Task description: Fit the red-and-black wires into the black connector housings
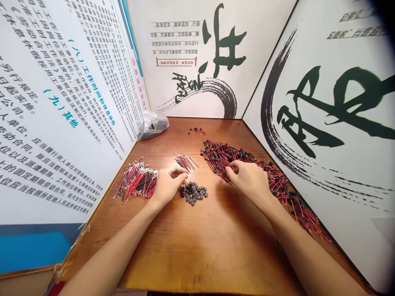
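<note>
both narrowly pinched, contents unclear: left hand [167,184], just left of the black connectors [194,193], is nearer them than right hand [250,179].

Brown wooden table [216,246], walled on three sides.
The left panel [83,78] carries dense dark text with blue headings; the far panel [185,12] shows large brush-style characters; the right panel [308,49] bears more characters and a sweeping brush arc. A translucent plastic bag [151,129] sits far left.
</note>
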Available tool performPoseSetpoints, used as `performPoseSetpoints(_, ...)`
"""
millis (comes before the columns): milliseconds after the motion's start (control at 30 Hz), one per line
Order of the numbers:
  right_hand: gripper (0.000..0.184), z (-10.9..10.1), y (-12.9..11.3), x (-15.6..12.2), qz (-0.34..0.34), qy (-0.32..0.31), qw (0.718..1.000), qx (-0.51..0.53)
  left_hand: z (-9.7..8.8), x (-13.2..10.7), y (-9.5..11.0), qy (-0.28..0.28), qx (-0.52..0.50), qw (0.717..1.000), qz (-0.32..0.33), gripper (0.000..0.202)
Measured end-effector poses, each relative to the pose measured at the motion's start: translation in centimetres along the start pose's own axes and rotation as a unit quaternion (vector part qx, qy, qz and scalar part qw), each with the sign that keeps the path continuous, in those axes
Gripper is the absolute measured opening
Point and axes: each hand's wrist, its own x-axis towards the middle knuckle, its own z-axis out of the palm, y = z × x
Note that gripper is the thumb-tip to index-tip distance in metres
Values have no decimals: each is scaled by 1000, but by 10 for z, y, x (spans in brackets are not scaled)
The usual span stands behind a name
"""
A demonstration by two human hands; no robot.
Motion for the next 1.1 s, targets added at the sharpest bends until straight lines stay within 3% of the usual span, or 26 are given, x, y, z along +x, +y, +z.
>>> performPoseSetpoints(133, 22, 7, -13, -10, -100, -33, 992, 66, 1, -1, 2, -6, -3, 1000, 2, 10)
performPoseSetpoints(300, 18, 29, -27, -21, -260, -96, 950, 144, -5, 1, 5, 5, 4, 1000, 7, 10)
performPoseSetpoints(533, 18, 43, -31, -24, -293, -103, 934, 175, -15, 4, 5, 7, 79, 996, 30, 12)
performPoseSetpoints(600, 16, 45, -31, -24, -293, -108, 933, 176, -24, 8, 7, -4, 181, 980, 80, 12)
performPoseSetpoints(700, 15, 47, -31, -25, -303, -105, 929, 184, -44, 15, 10, 17, 368, 913, 173, 20)
performPoseSetpoints(800, 14, 49, -31, -27, -312, -101, 926, 185, -66, 20, 14, 39, 457, 877, 144, 24)
performPoseSetpoints(867, 13, 50, -31, -28, -312, -100, 927, 180, -74, 20, 15, 23, 500, 860, 101, 24)
performPoseSetpoints(967, 13, 51, -31, -29, -313, -98, 927, 180, -76, 18, 16, -25, 542, 838, 52, 21)
performPoseSetpoints(1100, 12, 49, -32, -29, -312, -99, 927, 184, -68, 16, 13, -62, 561, 824, 42, 19)
